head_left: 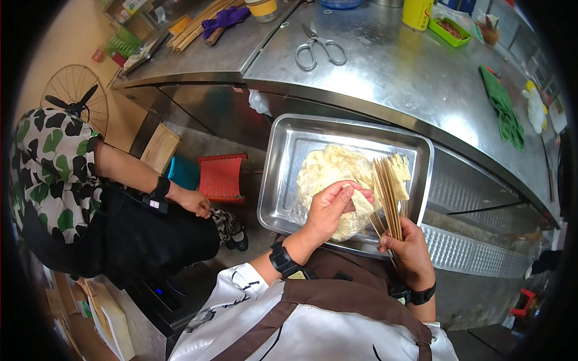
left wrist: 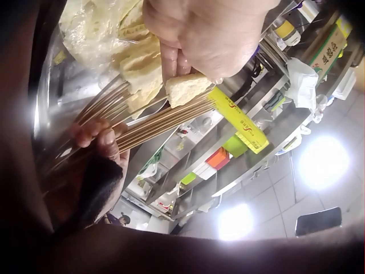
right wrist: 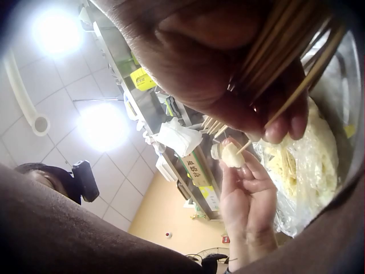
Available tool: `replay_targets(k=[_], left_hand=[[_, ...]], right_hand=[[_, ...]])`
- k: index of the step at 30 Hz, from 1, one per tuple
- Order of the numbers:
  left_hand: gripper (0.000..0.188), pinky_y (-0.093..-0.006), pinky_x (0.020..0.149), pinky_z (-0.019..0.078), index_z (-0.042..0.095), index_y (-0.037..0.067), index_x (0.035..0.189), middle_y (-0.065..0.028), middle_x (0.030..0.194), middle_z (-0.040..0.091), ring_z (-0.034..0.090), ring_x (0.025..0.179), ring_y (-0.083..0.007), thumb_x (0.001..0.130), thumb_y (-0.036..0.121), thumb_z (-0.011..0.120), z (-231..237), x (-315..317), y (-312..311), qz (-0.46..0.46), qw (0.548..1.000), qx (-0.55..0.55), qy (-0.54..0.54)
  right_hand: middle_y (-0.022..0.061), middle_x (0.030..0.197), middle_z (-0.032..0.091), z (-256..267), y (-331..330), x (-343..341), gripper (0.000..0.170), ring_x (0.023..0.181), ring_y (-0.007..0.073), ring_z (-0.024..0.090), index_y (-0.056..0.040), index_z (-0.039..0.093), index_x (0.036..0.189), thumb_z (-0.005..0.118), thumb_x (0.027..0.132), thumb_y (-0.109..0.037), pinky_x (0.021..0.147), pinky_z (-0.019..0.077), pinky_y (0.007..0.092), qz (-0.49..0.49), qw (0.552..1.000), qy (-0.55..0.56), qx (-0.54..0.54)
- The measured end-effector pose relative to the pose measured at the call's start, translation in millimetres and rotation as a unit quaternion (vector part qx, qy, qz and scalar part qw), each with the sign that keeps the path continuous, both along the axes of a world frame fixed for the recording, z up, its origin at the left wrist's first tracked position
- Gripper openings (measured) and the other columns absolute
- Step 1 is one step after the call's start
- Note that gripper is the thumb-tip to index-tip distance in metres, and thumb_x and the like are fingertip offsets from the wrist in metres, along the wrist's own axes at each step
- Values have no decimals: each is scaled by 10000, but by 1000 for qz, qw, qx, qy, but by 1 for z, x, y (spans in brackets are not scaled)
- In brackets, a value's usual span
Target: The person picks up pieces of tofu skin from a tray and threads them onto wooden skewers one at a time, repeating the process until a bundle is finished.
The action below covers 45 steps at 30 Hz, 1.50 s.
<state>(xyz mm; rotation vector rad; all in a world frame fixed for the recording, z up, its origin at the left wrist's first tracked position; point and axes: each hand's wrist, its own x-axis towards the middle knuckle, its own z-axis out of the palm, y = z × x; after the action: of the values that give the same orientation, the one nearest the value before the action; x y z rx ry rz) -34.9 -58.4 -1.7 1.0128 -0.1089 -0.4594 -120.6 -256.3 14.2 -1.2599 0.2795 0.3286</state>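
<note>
My left hand (head_left: 328, 210) pinches a pale yellow piece (left wrist: 187, 89) between thumb and fingers, over a metal tray (head_left: 271, 180). In the right wrist view a thin stick (right wrist: 244, 146) meets the piece (right wrist: 232, 155) in that hand. My right hand (head_left: 410, 249) grips a bundle of thin wooden sticks (head_left: 390, 198), which point away from me over the tray's right side. Under the hands lies a heap of pale yellow pieces with clear plastic (head_left: 319, 168). More yellow pieces (left wrist: 142, 71) show beside the sticks in the left wrist view.
Beyond the tray runs a steel counter (head_left: 373, 78) with scissors (head_left: 310, 51), a green cloth (head_left: 503, 108) and a green box (head_left: 448, 33). At left another person (head_left: 120, 210) is close by. A red crate (head_left: 221, 178) and a fan (head_left: 75, 99) stand beyond.
</note>
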Motion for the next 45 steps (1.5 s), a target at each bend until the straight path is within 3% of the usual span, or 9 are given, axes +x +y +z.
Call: replay_targets(k=[7, 15, 25, 34, 38, 40, 43, 44, 45], left_hand=[[265, -338, 874, 515, 550, 4, 1104, -144, 1083, 646, 634, 1026, -224, 1012, 227, 440, 0, -4, -2, -11, 1000, -2, -3], [232, -228, 751, 484, 571, 48, 1056, -104, 1084, 656, 633, 995, -161, 1009, 245, 456, 1, -9, -5, -41, 999, 21, -2], [246, -270, 810, 510, 569, 36, 1093, -91, 1082, 655, 628, 1003, -153, 1014, 229, 439, -5, -14, -8, -52, 998, 22, -16], [196, -256, 761, 509, 551, 25, 1139, -138, 1085, 653, 633, 965, -160, 951, 79, 547, -7, -8, -9, -34, 999, 19, -27], [234, -218, 663, 488, 575, 23, 1132, -47, 898, 652, 597, 775, -74, 904, 52, 617, -11, -2, -11, -11, 996, 78, -49], [240, -203, 629, 473, 588, 24, 1123, -13, 831, 636, 573, 710, -46, 890, 52, 639, -8, 0, -13, -12, 990, 121, -66], [267, -171, 599, 424, 610, 28, 1123, 42, 751, 559, 510, 646, -17, 866, 59, 674, -10, 6, -19, 1, 970, 207, -124], [267, -171, 599, 424, 610, 28, 1123, 42, 751, 559, 510, 646, -17, 866, 59, 674, -11, 9, -20, -2, 971, 210, -114], [293, -172, 604, 424, 600, 27, 1142, 46, 747, 548, 504, 650, -17, 862, 59, 679, -11, 12, -20, 4, 963, 227, -145]], right_hand=[[63, 766, 613, 0, 0, -2, 237, 652, 130, 596, 46, 548, 1026, 635, 808, 78, 619, 499, 252, -3, 1000, 0, -2], [61, 763, 607, 3, 2, -1, 225, 650, 130, 593, 42, 547, 1007, 633, 803, 86, 618, 498, 252, -6, 1000, 0, -7], [71, 766, 610, 4, 2, -2, 203, 653, 136, 596, 42, 543, 984, 628, 804, 83, 619, 499, 251, -12, 1000, 1, -6], [79, 844, 617, 10, 3, -4, 175, 714, 145, 610, 32, 546, 978, 622, 823, 60, 682, 513, 262, -33, 999, 12, -15], [66, 874, 613, 14, 6, -6, 163, 713, 139, 598, 30, 570, 975, 626, 823, 46, 705, 506, 256, -46, 999, -2, -11], [63, 897, 613, 9, 7, -9, 149, 706, 127, 579, 26, 598, 961, 631, 817, 37, 698, 487, 245, -80, 986, -128, -64], [59, 881, 617, 4, -4, -11, 119, 667, 115, 556, 23, 615, 934, 620, 816, 39, 645, 466, 228, -39, 972, -177, -150], [78, 870, 632, 17, -9, -14, 131, 668, 120, 580, 25, 596, 966, 608, 836, 26, 604, 471, 223, -8, 998, -26, -56], [84, 865, 639, 19, -14, -15, 140, 682, 129, 600, 26, 585, 986, 600, 847, 20, 606, 487, 227, 30, 1000, 3, -8]])
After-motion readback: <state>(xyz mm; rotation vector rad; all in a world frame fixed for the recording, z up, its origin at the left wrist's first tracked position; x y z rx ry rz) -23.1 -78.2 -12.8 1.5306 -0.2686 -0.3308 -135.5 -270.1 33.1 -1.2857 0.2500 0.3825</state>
